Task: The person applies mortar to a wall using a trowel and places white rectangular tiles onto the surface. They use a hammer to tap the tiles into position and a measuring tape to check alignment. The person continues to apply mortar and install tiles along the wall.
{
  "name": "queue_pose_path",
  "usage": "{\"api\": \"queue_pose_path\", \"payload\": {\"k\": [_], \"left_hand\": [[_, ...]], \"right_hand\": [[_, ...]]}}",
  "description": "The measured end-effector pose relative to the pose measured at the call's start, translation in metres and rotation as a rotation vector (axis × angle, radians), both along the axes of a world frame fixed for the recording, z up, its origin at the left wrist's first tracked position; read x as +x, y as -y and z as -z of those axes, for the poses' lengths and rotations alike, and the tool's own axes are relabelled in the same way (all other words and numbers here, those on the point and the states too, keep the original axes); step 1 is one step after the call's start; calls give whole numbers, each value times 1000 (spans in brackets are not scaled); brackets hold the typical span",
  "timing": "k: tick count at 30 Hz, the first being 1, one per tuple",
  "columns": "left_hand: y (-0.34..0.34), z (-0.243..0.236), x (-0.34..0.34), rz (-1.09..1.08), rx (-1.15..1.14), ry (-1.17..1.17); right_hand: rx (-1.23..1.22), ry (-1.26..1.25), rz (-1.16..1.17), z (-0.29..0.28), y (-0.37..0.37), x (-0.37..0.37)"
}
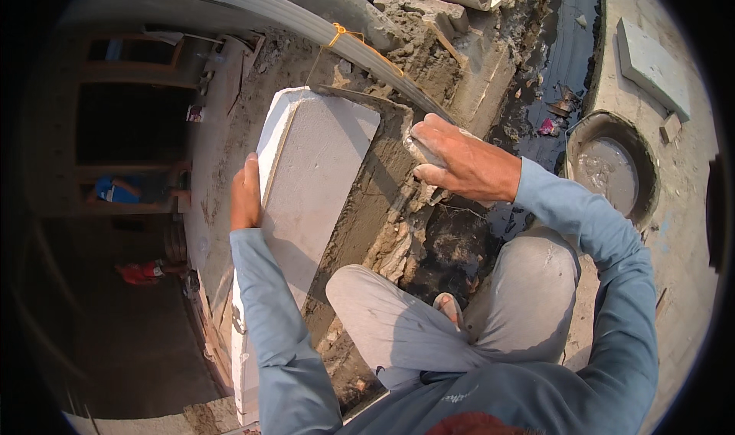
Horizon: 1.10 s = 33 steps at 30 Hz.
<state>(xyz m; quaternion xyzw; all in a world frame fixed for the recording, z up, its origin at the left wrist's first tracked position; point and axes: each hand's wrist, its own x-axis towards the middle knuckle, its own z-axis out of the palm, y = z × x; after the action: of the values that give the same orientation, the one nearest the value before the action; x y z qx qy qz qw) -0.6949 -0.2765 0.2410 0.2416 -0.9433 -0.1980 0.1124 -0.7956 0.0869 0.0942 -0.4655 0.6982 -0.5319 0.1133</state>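
Note:
My left hand (246, 194) rests against the left side of a long white building block (325, 159), its fingers stretched along the upper edge. The block lies in a row on a bed of wet grey mortar (367, 198). My right hand (467, 159) is closed round the mortar-smeared handle of what looks like a trowel (371, 97). Its thin dark blade, seen nearly edge-on, reaches across the block's far end. A thin string (285, 140) runs along the block's left edge, up to an orange tie on grey bundled lengths (306, 23).
A round tub (649, 194) of grey slurry stands on the right ledge. Beyond it lie another pale block (653, 68) and a small offcut (670, 128). A ditch of dark water (563, 45) runs between ledge and wall. Two people, in blue (119, 189) and red (142, 273), are at far left.

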Motion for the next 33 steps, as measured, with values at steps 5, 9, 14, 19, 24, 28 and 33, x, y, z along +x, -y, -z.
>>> {"api": "queue_pose_path", "payload": {"k": [5,9,14,19,24,28,33], "left_hand": [[2,4,0,29,-8,-59],[11,3,0,51,-91,-34],[12,8,6,40,-28,-67],[14,1,1,68,-47,-77],[-5,-14,-4,183,-331,-306],[-105,-40,-4,427,23,-519],[-186,-14,-50,841,240,-275]], "right_hand": [[3,61,59,16,3,-11],[142,91,31,13,52,4],[491,-24,-44,-29,-2,30],[332,-143,166,-19,-117,31],[299,-69,595,-20,-212,86],[452,16,957,20,-260,144],[1129,-22,931,106,-320,186]]}}
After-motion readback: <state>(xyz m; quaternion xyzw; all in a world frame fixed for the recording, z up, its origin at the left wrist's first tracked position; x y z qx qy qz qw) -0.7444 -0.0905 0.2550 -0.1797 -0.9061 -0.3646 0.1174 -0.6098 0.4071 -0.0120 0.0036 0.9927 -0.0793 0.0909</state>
